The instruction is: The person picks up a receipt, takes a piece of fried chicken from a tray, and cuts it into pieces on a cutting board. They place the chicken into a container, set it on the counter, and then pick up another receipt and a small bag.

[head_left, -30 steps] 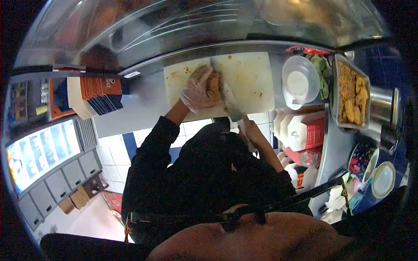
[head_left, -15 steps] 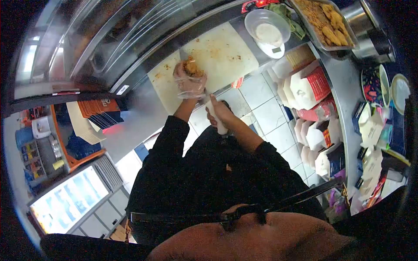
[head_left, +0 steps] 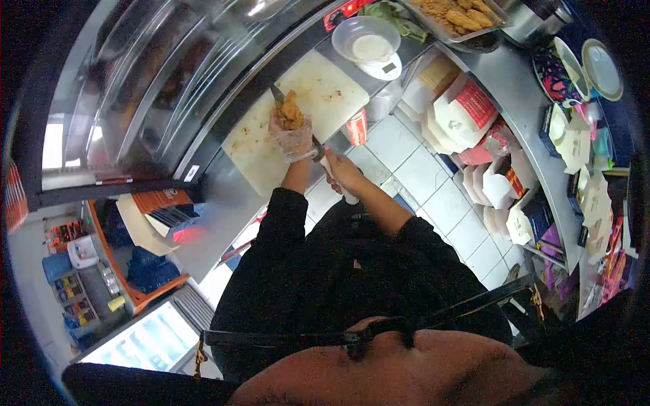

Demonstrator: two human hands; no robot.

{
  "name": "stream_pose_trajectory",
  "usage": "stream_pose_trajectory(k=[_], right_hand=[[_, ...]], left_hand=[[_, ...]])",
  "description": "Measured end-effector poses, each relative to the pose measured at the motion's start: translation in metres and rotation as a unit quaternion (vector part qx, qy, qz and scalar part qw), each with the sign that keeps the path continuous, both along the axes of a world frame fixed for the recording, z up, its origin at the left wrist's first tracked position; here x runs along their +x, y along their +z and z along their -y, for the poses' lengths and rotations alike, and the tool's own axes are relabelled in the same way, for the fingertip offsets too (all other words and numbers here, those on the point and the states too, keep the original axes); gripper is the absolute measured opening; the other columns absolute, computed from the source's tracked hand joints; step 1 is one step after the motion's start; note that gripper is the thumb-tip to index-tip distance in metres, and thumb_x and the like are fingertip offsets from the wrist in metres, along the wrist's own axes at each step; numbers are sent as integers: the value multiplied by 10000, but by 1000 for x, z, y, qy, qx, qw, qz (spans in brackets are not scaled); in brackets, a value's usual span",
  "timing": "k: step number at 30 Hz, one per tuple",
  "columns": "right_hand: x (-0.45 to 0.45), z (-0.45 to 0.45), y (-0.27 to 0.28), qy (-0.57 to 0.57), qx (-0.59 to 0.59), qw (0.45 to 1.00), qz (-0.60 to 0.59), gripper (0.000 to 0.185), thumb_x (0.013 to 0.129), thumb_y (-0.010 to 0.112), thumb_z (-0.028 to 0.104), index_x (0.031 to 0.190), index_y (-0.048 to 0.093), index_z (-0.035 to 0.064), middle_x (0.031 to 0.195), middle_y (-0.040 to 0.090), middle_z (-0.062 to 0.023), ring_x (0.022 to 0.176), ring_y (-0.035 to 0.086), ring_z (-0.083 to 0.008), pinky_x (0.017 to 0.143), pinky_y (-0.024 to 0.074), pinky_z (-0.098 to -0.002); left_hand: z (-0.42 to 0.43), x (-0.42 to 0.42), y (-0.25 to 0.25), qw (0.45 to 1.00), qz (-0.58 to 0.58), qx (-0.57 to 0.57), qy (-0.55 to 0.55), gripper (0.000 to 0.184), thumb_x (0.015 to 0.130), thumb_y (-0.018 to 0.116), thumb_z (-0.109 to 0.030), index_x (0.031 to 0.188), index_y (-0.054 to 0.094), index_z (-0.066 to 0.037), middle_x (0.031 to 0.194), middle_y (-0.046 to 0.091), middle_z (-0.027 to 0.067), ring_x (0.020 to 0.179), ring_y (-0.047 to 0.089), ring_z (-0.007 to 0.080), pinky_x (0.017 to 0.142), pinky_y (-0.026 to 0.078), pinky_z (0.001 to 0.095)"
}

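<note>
My left hand (head_left: 291, 137), in a clear plastic glove, is closed around pieces of fried chicken (head_left: 292, 111) over the white cutting board (head_left: 332, 74). My right hand (head_left: 344, 174), which looks bare, grips the white handle of a knife (head_left: 322, 154). The blade passes under my left hand and the chicken, and its dark tip shows just beyond them. Brown crumbs and stains dot the board. How the lower chicken pieces lie is hidden by my left hand.
A white scale (head_left: 381, 68) with a clear bowl (head_left: 365, 40) stands beyond the board. A metal tray (head_left: 467, 30) holds fried chicken. Stacked paper boxes (head_left: 467, 115) fill the right-hand shelf. A glass-fronted cabinet (head_left: 183, 74) borders the counter. A red-and-white carton (head_left: 357, 127) is by the board's edge.
The camera view has shifted and turned slightly. The chicken in my left hand now shows more fully, with the knife tip clearer beside it. Both hands keep their grips.
</note>
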State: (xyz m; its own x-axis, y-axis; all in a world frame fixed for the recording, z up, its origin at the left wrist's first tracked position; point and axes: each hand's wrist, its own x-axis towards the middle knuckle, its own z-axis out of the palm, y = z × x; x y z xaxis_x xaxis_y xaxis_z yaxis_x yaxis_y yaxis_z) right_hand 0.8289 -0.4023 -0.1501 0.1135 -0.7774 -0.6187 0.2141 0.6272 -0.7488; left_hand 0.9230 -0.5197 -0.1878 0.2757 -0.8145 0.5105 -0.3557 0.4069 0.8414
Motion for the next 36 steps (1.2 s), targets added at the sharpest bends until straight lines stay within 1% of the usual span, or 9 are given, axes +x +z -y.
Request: stream_pose_trajectory(k=[6,9,10,12,14,16,17,27,36], right_hand=[[-37,25,15,11,-39,995,-87,641,904,330,615,666,465,35,484,416,-46,348,407,-154,317,326,-299],[-48,34,18,-8,-125,987,-101,661,900,340,621,662,464,17,449,392,-49,320,377,-153,306,315,-301],[-54,38,19,-12,-125,987,-105,661,900,340,621,662,464,17,449,392,-49,320,377,-153,306,315,-301],[-67,45,25,15,-35,997,-69,642,905,341,612,690,474,21,448,381,-40,326,375,-143,309,311,-292],[-78,45,33,-18,-20,999,-43,623,912,341,599,705,480,28,448,373,-32,329,368,-132,308,302,-285],[-95,48,33,-23,-39,999,-2,614,920,335,589,691,476,37,443,370,-28,313,353,-129,301,290,-283],[-105,50,32,-19,-41,999,-7,600,930,334,571,691,476,40,444,374,-24,314,350,-125,303,288,-278],[-182,40,51,-113,-70,989,-64,608,943,344,533,668,513,17,484,446,-58,337,399,-136,319,315,-290],[-340,-94,92,-284,-115,952,12,633,936,320,560,636,479,25,475,418,-55,336,382,-140,316,297,-279]], left_hand=[[31,-36,-2,980,-194,21,-40,769,682,678,60,1336,285,-32,1286,383,183,1167,440,304,984,407,394],[28,-51,34,949,-299,83,-64,767,692,653,93,1347,275,-36,1303,369,179,1183,427,302,1000,399,395],[35,-56,30,947,-301,84,-68,767,692,653,93,1347,275,-36,1303,369,179,1183,427,302,1000,399,395],[47,-65,29,989,-144,29,-5,762,699,633,117,1353,271,-36,1300,368,173,1188,417,302,1004,397,398],[50,-80,31,980,-192,1,-59,790,696,674,75,1359,259,-41,1299,367,178,1192,409,313,1016,381,412],[54,-98,37,981,-149,-68,-107,831,685,719,28,1363,244,-49,1304,361,185,1198,402,317,1032,360,431],[61,-108,32,967,-207,-71,-127,876,671,773,-54,1361,233,-46,1317,348,192,1197,401,319,1040,347,438],[70,-201,54,954,-199,-110,-194,826,733,763,-177,1355,248,-1,1301,408,221,1189,432,301,1021,362,427],[-59,-412,134,892,-208,-73,-394,861,741,754,-241,1375,219,-10,1327,395,182,1212,411,299,1024,343,416]])
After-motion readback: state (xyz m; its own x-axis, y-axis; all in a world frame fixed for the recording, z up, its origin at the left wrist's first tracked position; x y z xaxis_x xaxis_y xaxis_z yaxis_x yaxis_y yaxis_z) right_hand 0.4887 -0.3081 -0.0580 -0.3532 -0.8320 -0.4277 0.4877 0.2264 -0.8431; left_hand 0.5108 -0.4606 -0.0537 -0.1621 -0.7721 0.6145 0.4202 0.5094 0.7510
